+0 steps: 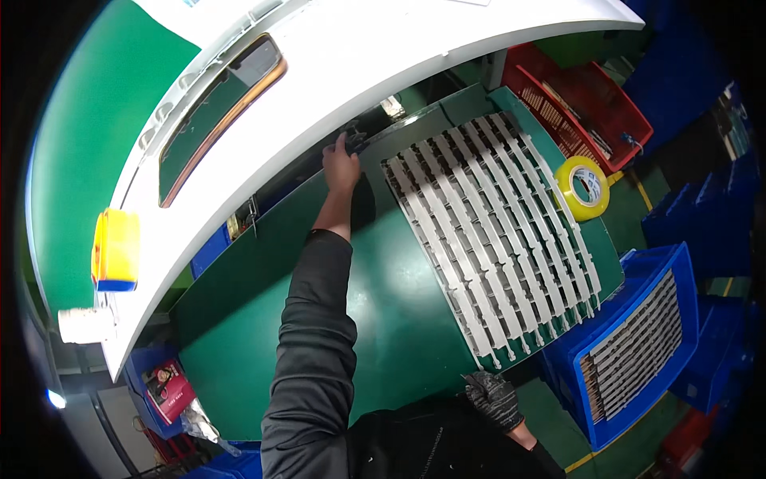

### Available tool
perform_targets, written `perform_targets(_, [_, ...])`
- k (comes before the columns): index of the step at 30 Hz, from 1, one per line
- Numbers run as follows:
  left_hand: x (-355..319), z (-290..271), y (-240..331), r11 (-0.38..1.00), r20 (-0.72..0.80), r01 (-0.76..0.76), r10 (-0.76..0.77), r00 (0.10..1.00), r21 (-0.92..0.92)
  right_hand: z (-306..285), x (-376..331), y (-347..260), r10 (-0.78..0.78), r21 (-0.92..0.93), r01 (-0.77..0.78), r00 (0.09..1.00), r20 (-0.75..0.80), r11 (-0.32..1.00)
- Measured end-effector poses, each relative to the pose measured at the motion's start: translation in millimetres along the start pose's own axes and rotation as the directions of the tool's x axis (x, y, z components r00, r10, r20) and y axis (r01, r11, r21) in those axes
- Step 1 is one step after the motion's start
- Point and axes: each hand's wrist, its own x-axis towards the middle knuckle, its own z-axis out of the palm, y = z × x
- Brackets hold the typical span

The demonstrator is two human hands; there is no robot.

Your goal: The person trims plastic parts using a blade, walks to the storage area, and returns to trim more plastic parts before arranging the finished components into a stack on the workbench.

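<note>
My left hand [341, 169], bare below a black sleeve, reaches across the green tabletop [391, 319] to its far edge. Its index finger is stretched out beside a small dark object [353, 140] under the white shelf; whether it touches that is unclear. My right hand [495, 401], in a dark grey glove, is at the table's near edge. Its fingers are curled close to the lower ends of the strips, and what they hold, if anything, is hidden. Several long pale plastic strips [491, 239] lie side by side on the table, right of my left arm.
A white curved shelf [319, 96] overhangs the far side, bearing a phone [223, 120] and a yellow container [117, 247]. A yellow tape roll [568, 191] stands beside the strips. On the right are a red bin [630, 120] and a blue crate [688, 311] of similar strips.
</note>
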Motion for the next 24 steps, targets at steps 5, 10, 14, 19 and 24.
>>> perform_targets(5, [16, 10, -18, 0.989, 0.126, -0.089, 0.074, 0.989, 0.118, 7, 1, -6, 0.015, 0.018, -0.014, 0.998, -0.059, 1.0])
perform_targets(10, [6, -28, -94, 0.993, -0.106, -0.11, 0.114, 0.988, 0.043, 12, 21, -27, 0.036, 0.089, -0.034, 0.999, -0.021, 0.995])
perform_targets(14, [-20, -85, -157, 0.953, -0.334, -0.074, 0.174, 0.926, 0.292, 22, 34, -38, 0.033, 0.053, -0.035, 0.998, 0.045, 0.998])
perform_targets(19, [-54, -128, -225, 0.958, -0.009, 0.111, -0.113, 0.994, 0.263, 37, 34, -49, -0.079, -0.027, 0.084, 0.985, 0.156, 0.996])
perform_targets(24, [-131, -140, -189, 0.998, 0.343, -0.004, -0.02, 0.939, 0.069, 47, 40, -68, -0.164, -0.011, 0.173, 0.95, 0.267, 0.985])
